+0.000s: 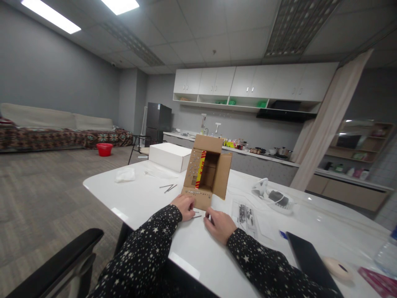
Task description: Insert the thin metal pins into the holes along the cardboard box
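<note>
An open cardboard box stands on the white table, its opening turned towards me. Small studs dot its left flap and the front flap, and red-and-yellow tape runs down beside the opening. My left hand is closed at the left edge of the front flap; whatever its fingers hold is hidden. At the flap's right corner, my right hand has its fingers curled together, and I cannot make out anything in them. Thin metal rods lie between the hands. More thin rods are to the left of the box.
A white box stands behind on the left, near a crumpled tissue. On the right are a clear bag of small dark parts, a white corded device, a black tablet-like slab, a beige mouse and a bottle.
</note>
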`<state>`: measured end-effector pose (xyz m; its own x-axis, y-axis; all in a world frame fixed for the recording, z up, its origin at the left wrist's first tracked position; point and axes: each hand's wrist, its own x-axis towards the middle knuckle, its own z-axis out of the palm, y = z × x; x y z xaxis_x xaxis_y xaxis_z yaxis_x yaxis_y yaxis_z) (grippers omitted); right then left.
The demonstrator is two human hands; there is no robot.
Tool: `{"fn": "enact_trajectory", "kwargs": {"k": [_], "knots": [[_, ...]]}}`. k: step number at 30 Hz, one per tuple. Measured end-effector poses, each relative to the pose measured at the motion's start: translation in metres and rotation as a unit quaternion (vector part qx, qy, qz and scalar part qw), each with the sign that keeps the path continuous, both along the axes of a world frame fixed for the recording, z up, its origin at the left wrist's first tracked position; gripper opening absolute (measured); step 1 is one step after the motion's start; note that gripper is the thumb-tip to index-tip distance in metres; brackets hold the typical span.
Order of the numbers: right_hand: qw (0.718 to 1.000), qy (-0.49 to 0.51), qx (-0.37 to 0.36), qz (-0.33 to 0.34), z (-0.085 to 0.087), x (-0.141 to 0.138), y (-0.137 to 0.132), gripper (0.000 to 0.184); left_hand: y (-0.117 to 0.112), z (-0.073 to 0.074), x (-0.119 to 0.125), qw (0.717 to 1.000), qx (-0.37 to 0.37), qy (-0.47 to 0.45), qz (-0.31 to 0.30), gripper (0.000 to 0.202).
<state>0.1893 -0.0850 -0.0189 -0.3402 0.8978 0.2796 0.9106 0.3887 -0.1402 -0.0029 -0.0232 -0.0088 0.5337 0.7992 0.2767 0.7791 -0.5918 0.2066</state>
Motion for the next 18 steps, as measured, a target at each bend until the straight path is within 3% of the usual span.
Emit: {"fn": "enact_trajectory", "kwargs": {"k": [11,18], "knots": [[1.0,-0.001,0.004,-0.002,-0.0011,0.0006,0.0012,0.013,0.0009,-0.0012,0.0009,0.999,0.03,0.036,0.014,0.008],[1.0,0.002,0.004,0.001,-0.0016,0.0005,0.0009,0.013,0.0021,-0.0028,-0.0002,0.998,0.053,0.003,0.024,0.008]]}}
